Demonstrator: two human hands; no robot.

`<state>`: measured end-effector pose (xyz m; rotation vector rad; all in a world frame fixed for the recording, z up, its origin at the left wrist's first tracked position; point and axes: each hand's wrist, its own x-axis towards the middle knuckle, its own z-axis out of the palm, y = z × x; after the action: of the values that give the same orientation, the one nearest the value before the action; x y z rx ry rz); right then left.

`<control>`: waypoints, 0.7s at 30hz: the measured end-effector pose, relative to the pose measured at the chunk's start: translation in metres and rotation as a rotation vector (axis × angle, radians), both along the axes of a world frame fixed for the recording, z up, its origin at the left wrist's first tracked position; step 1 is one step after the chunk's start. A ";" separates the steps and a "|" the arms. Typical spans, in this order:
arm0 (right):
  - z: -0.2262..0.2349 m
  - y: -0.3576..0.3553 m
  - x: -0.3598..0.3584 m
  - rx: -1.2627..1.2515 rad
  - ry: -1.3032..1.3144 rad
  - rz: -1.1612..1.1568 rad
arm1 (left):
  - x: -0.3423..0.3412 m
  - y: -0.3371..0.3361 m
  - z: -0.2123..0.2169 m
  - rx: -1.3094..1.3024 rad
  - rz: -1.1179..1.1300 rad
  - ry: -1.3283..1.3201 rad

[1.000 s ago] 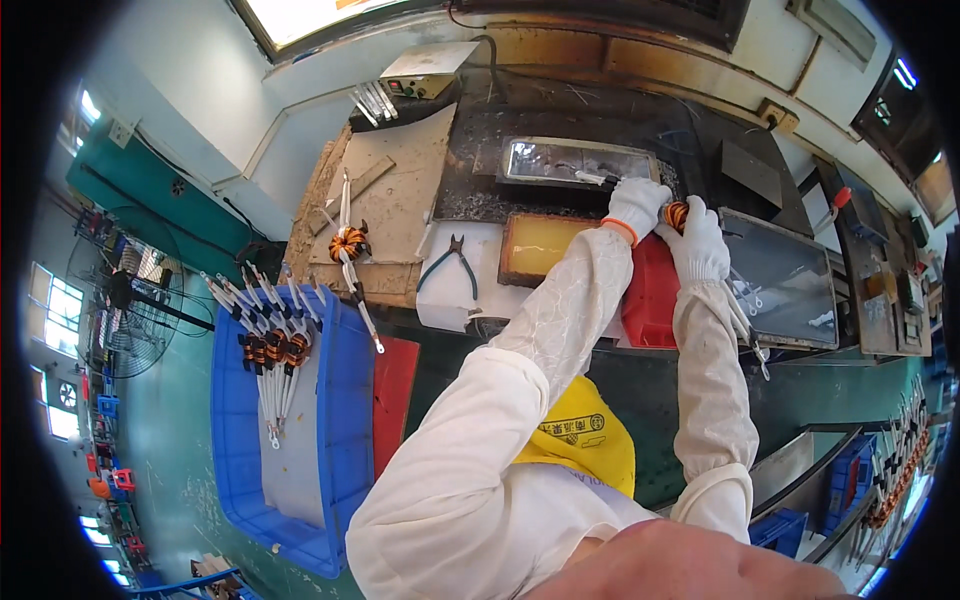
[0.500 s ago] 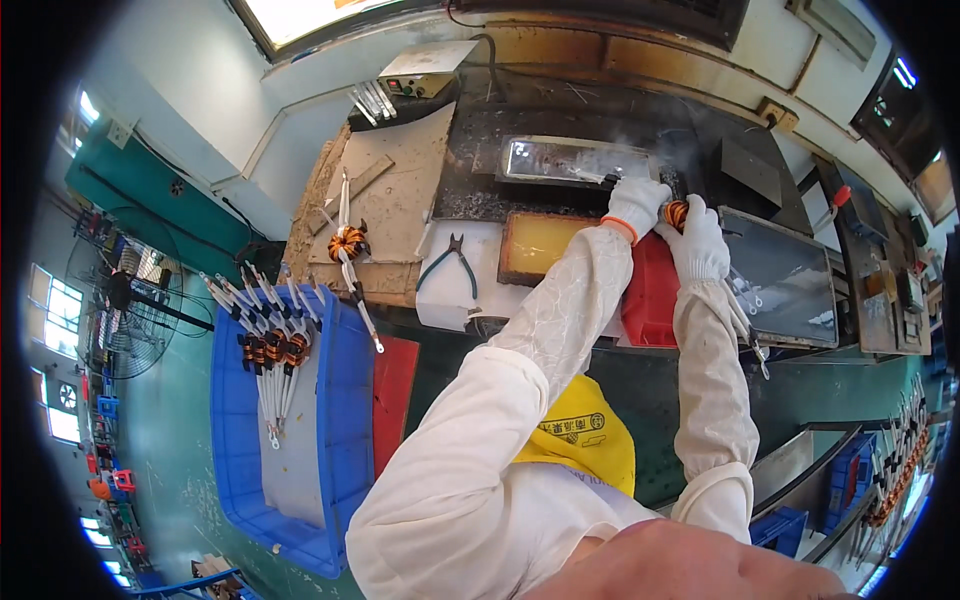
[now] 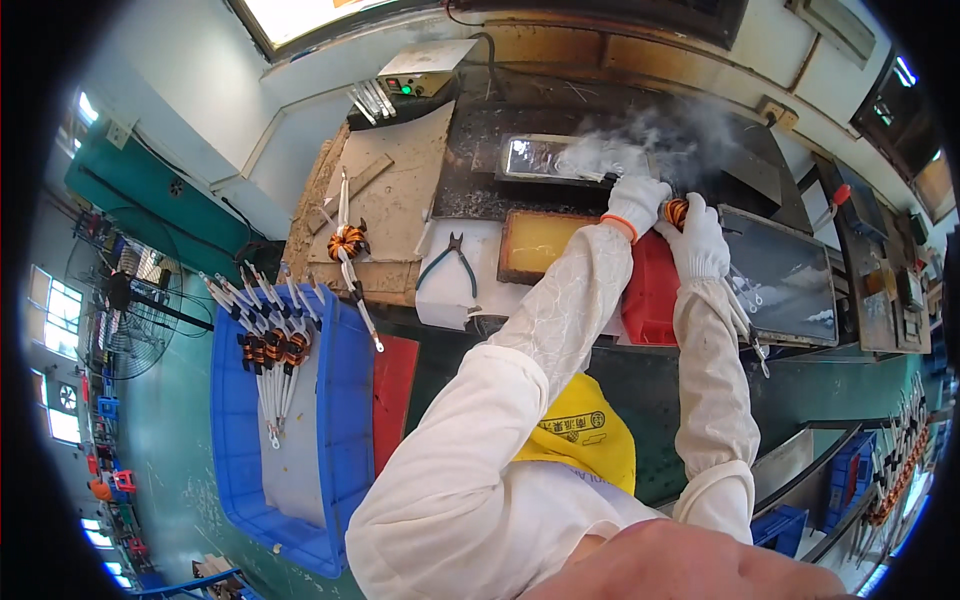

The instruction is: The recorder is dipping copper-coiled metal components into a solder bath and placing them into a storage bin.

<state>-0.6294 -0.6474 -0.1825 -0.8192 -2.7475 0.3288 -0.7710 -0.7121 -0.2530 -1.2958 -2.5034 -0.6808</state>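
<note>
Both my hands wear white gloves and long white sleeves. My right hand [image 3: 700,238] holds a copper-wound ring coil [image 3: 676,211] by its body, near the right end of a shiny rectangular metal bath [image 3: 535,158]. My left hand [image 3: 637,200] grips a lead of the same coil at the bath's right end. White smoke [image 3: 650,140] rises above the bath, right over both hands. What touches the bath surface is hidden by the gloves and smoke.
A yellow tray [image 3: 535,245], a red box [image 3: 652,295] and blue-handled pliers [image 3: 455,262] lie below the bath. One coil with long leads [image 3: 348,243] rests on a wooden board. A blue bin [image 3: 290,400] at left holds several coils. A dark metal tray [image 3: 780,280] sits to the right.
The hands have stayed at the bath's right end. Smoke that was faint has grown into a thick white cloud above the gloves.
</note>
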 end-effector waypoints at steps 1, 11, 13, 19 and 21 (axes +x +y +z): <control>0.000 0.000 0.000 -0.002 0.002 0.006 | 0.000 0.000 0.000 -0.010 -0.003 0.005; 0.002 -0.002 0.000 0.009 -0.020 -0.011 | 0.003 0.000 0.003 0.005 0.034 0.015; 0.001 -0.001 0.000 0.013 -0.028 -0.016 | 0.003 -0.001 0.003 0.001 0.007 0.000; -0.002 0.001 0.000 0.010 -0.012 -0.007 | 0.006 -0.001 0.002 0.031 0.030 0.025; -0.003 0.001 0.000 0.013 -0.005 -0.008 | 0.005 -0.001 0.003 0.020 0.024 0.017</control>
<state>-0.6298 -0.6464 -0.1853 -0.8286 -2.7473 0.3072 -0.7664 -0.7130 -0.2500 -1.2570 -2.4877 -0.6849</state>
